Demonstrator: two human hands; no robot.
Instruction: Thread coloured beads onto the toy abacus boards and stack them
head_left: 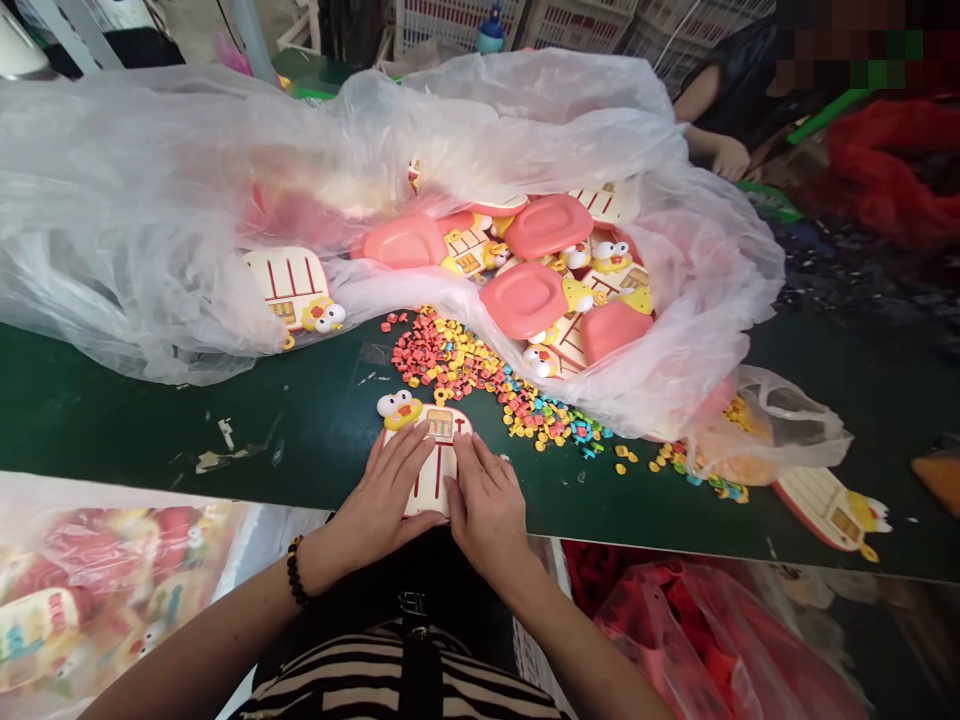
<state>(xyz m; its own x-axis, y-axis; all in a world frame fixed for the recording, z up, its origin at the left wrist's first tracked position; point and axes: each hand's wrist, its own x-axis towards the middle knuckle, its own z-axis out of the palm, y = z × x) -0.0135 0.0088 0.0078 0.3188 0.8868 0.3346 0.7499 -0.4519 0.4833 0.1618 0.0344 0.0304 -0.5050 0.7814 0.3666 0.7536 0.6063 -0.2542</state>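
A cream plastic toy board [437,470] with red slots, a red edge and a yellow duck head with bulging eyes lies at the table's near edge. My left hand [386,480] grips its left side, fingers over the face and thumb along the bottom. Against the right side, my right hand [491,490] holds it with bent fingers near the top corner. The fingers hide part of the slots. Just beyond lies a pile of small red, yellow, blue and green plastic pieces [465,365]. Whether a small piece is under my fingers cannot be seen.
A large clear plastic bag [187,200] spreads over the green table [322,420], with several more duck toys [529,300] in its opening. Another duck toy [821,510] lies at right. Bagged toys [112,590] sit below left. A co-worker's hand [727,155] is at the far right.
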